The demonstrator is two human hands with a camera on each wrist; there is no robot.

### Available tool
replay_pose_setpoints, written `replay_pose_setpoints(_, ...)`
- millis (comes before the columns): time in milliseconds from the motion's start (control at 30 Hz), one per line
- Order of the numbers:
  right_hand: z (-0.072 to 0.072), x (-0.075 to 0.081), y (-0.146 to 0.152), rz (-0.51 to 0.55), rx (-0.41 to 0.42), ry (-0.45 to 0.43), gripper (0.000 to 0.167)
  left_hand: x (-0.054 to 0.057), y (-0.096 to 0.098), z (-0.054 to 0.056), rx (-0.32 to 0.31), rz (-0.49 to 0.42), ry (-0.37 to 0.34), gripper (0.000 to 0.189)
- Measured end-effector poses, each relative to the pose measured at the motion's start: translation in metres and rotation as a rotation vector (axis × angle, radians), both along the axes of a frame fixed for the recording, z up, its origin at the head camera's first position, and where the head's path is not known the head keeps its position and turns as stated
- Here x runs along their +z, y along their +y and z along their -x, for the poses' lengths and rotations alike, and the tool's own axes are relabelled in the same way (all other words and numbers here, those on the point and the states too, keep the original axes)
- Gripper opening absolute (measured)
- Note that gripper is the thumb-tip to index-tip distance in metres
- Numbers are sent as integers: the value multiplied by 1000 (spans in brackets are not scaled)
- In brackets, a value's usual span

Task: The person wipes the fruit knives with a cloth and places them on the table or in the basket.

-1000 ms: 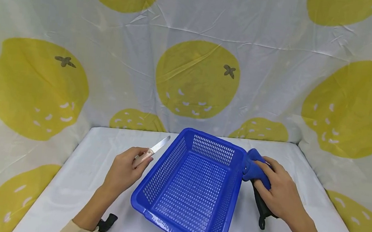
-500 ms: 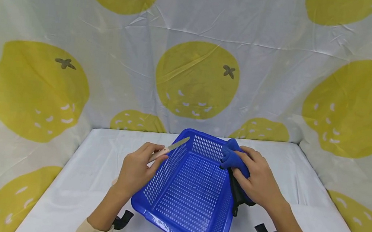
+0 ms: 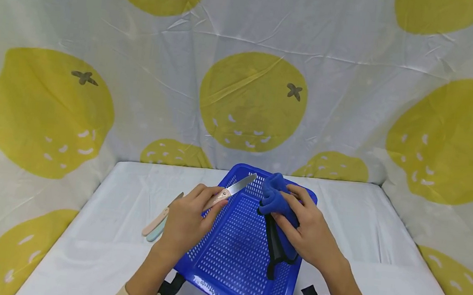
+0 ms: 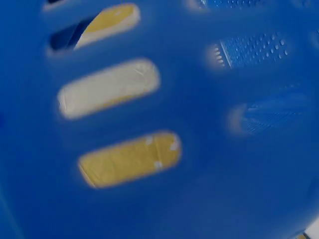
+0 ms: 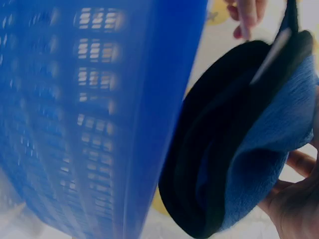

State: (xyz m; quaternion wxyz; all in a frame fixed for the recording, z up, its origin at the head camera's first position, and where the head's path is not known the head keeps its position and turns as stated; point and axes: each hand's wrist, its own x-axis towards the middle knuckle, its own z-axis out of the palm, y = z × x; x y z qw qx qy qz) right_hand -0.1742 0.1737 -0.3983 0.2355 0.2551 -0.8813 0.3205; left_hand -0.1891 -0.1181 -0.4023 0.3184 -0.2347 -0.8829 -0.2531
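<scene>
In the head view my left hand (image 3: 188, 221) pinches a small knife (image 3: 242, 184) by its pink handle, its blade pointing up and right over a blue plastic basket (image 3: 230, 258). My right hand (image 3: 311, 233) grips a folded blue cloth (image 3: 275, 198) with black edging and a hanging black loop, above the basket's right half. The right wrist view shows the cloth (image 5: 274, 134) bent into a pocket shape beside the basket wall (image 5: 149, 99). Basket wall (image 4: 209, 164) fills the left wrist view, hiding the left hand there.
Two more knives lie on the white table left of the basket, one with a pink handle (image 3: 155, 223) and one with a mint handle (image 3: 156, 232), partly behind my left hand. A lemon-print curtain (image 3: 343, 105) stands behind the table.
Both hands have moved inward over the basket, the knife going right and the cloth going left. The two knives on the table have come into sight.
</scene>
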Motion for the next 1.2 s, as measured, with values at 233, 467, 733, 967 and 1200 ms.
replay_pose_setpoints(233,-3,-4,-11,-21,42,89,50,1,4,-3,-46,2,-16,33)
replay_pose_setpoints(467,-9,-2,-23,-101,109,225,50,-1,11,-7,-111,-1,-19,32)
replay_pose_setpoints(733,-11,0,-32,-186,121,309,53,-4,14,-6,-204,8,63,33)
replay_pose_setpoints(967,-13,0,-38,-217,78,302,61,-3,14,-7,-270,8,81,31)
replay_pose_setpoints(1200,-18,-2,-44,-170,68,281,60,-2,14,-9,-304,-18,68,28)
